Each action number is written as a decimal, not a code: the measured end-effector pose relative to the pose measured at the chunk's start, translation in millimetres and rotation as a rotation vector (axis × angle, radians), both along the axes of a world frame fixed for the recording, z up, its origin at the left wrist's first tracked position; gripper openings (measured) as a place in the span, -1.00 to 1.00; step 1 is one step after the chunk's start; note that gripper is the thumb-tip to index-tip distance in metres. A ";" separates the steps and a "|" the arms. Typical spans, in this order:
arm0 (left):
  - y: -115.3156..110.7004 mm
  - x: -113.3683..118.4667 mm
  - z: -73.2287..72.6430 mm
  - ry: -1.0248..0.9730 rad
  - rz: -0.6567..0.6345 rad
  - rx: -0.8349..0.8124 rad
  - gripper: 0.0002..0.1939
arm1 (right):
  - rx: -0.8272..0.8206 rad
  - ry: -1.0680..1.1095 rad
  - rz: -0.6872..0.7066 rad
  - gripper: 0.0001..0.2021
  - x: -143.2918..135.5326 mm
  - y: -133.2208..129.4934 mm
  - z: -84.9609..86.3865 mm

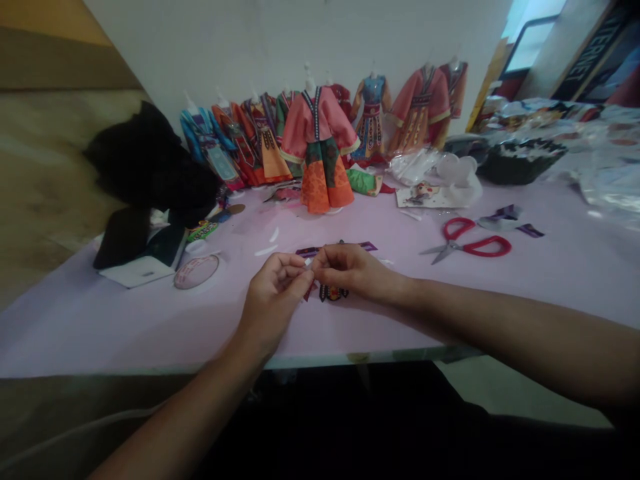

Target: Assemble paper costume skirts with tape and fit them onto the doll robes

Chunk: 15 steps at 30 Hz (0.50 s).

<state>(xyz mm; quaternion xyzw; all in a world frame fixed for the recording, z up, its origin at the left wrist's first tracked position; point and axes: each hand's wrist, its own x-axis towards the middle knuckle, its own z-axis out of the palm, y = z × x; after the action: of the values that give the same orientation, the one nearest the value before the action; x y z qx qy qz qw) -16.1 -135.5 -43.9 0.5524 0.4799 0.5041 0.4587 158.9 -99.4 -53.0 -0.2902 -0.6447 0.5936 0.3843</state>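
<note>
Above the near part of the table, my left hand [273, 293] and my right hand [353, 270] meet fingertip to fingertip. Both are closed in a pinch at a small white piece [309, 263], possibly tape or paper, mostly covered by the fingers. Just under my right hand lies a dark patterned cloth piece [333, 293] with a red and orange middle. A red scrap [310, 291] shows between the hands. Behind the fingers runs a purple patterned ribbon strip [369, 246], partly hidden by my right hand.
Red-handled scissors [485, 247] lie at right, beside ribbon scraps [507, 213]. A tape roll [197, 272] and a dark case [140, 247] are at left. Small dressed figures [320, 127] line the wall. A dark bowl [520, 163] and plastic bags [613, 160] stand back right.
</note>
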 end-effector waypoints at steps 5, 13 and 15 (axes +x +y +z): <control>0.6 -2.0 0.1 0.046 -0.013 0.018 -0.82 | 0.007 -0.019 0.041 -0.91 0.4 -1.2 -0.1; 1.2 -1.1 -0.9 -0.010 -0.013 -0.008 -0.76 | 0.009 0.009 -0.024 -0.94 0.0 0.8 -1.3; 1.9 -1.0 -1.8 -0.018 -0.010 -0.012 -0.76 | 0.011 0.005 -0.008 -0.93 -0.3 1.6 -2.2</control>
<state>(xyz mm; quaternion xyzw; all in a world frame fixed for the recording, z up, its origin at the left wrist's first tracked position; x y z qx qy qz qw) -17.1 -133.6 -45.8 0.5476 0.4757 0.5039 0.4689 158.6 -97.8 -55.2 -0.2892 -0.6457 0.5894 0.3900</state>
